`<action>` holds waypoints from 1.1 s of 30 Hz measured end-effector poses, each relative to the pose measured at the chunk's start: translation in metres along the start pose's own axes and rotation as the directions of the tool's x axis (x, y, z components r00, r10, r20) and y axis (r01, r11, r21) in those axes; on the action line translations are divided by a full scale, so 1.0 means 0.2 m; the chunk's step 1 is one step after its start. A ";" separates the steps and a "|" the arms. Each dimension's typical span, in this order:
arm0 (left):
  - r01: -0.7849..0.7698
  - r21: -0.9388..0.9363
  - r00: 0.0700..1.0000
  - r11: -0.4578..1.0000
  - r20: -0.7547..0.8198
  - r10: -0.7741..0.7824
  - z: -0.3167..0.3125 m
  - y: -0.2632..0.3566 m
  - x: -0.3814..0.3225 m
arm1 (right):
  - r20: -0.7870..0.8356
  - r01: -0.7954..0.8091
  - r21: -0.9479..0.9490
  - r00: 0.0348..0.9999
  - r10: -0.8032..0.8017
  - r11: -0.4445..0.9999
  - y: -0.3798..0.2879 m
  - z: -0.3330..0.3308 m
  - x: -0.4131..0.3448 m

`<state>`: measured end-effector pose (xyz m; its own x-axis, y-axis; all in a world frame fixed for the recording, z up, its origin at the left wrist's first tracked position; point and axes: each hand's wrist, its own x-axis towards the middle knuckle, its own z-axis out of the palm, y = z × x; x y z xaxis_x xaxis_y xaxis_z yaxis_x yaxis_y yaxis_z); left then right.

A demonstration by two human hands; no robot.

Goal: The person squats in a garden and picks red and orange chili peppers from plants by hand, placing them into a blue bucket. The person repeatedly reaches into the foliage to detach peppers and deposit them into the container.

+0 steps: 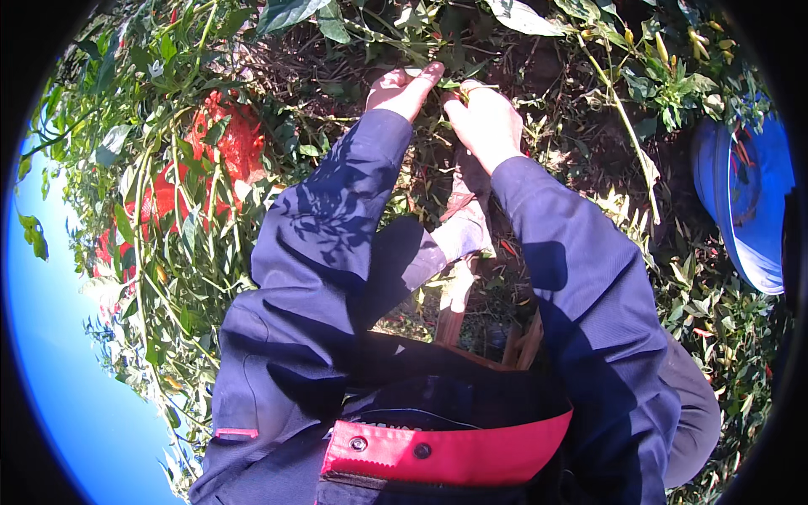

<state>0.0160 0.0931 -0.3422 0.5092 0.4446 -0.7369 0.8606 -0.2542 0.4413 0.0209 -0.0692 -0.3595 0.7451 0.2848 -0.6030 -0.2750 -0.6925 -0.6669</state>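
At the top middle, my left hand (399,93) and my right hand (487,121) are close together among chili pepper plants. A thin green plant piece (449,83), perhaps a stem or leaf, lies between them. The fingers of my right hand are pinched on it. My left thumb points toward its near end; whether the left fingers grip anything is hard to tell. Leaves and bright glare hide the fingertips in part. Beneath the hands are dry stalks and dark soil (543,69).
On the right is a blue bucket (713,170) with several red chilies (745,151) inside. Red mesh bags (230,142) show behind leafy stems (145,252) on the left. My shoe (464,233) stands on the ground near a wooden stool's frame (451,325). A loose red chili (508,247) lies nearby.
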 end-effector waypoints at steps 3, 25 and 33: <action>-0.122 0.059 0.991 0.991 0.055 0.119 -0.03 -0.04 -0.03 | -0.070 0.150 0.009 0.986 -0.149 0.989 -0.02 0.02 -0.12; -0.391 0.286 0.899 0.875 0.321 0.297 -0.43 -0.07 -0.43 | 0.165 0.175 0.403 0.952 -0.259 0.898 -0.26 -0.19 -0.50; -0.193 -0.041 0.947 0.980 0.254 0.197 -0.33 0.03 -0.43 | 0.336 -0.042 0.635 0.914 -0.226 0.772 -0.28 -0.30 -0.46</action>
<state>-0.0230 0.1109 -0.2419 0.6539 0.1528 -0.7410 0.7452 -0.2996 0.5958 0.0044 -0.0962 -0.2397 0.5395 0.6397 -0.5475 -0.6293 -0.1257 -0.7670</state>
